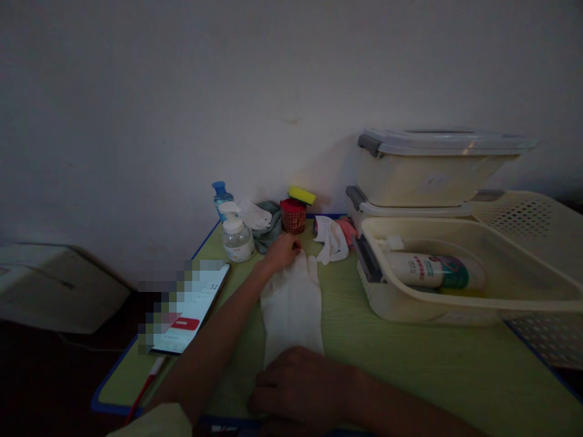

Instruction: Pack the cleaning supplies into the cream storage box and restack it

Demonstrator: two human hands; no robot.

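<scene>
On the green tabletop (392, 349): a white glove (294, 315) is laid flat and lengthwise at the centre, finger lobes at the far end, cloth thin and lightly creased.
Left hand (283, 250): fingers curled inward at the glove's far end; whether fabric is pinched cannot be told.
Right hand (305, 385): fingers loosely bent over the near end, which is hidden; grip cannot be told.
Phone (207, 306): ":32" is read on the lit screen; part is pixelated.
Bottle (421, 271): white and teal, laid in a cream plastic tub (437, 309); red characters too small to read.
Red canister (294, 220): round, patterned, topped by a yellow sponge (301, 195).
Pump bottle (237, 241): clear, rounded; label illegible.
Right side: lidded boxes (419, 179) are stacked behind the tub.
Obstruction: the tabletop beside the phone is crossed by the left forearm.
</scene>
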